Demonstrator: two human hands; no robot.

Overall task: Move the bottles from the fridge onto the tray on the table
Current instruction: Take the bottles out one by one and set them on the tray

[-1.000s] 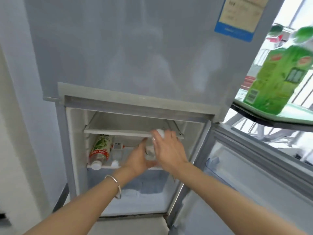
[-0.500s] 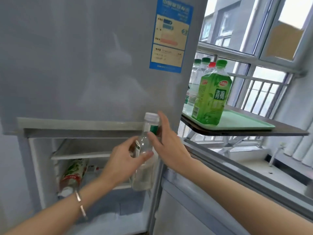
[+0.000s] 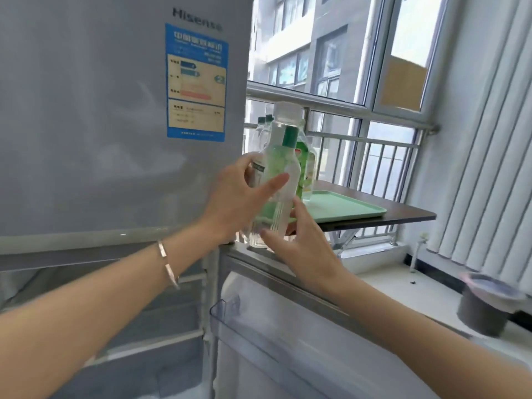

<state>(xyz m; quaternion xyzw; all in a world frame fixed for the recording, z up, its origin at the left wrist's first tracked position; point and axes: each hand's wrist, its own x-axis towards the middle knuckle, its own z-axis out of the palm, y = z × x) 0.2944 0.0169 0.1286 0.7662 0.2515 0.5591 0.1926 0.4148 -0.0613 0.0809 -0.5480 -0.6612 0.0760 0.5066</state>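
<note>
A clear bottle (image 3: 280,165) with a white cap and a green label stands upright in the air, beside the grey fridge (image 3: 100,125). My left hand (image 3: 239,197) grips its middle with thumb and fingers. My right hand (image 3: 299,240) touches its lower side with the fingertips. Behind the bottle a mint green tray (image 3: 345,207) lies on a dark table (image 3: 403,214). A green bottle (image 3: 305,165) and two clear bottles (image 3: 263,131) stand on the tray, mostly hidden.
The open lower fridge door (image 3: 288,326) juts out below my right arm, with a clear door shelf (image 3: 230,309). A window with railing is behind the table. A grey pot (image 3: 483,306) sits on the sill at the right, next to white blinds.
Both hands drew the clear bottle out of the lower fridge compartment and raised it up and right toward the tray. The view turned from the fridge interior toward the window.
</note>
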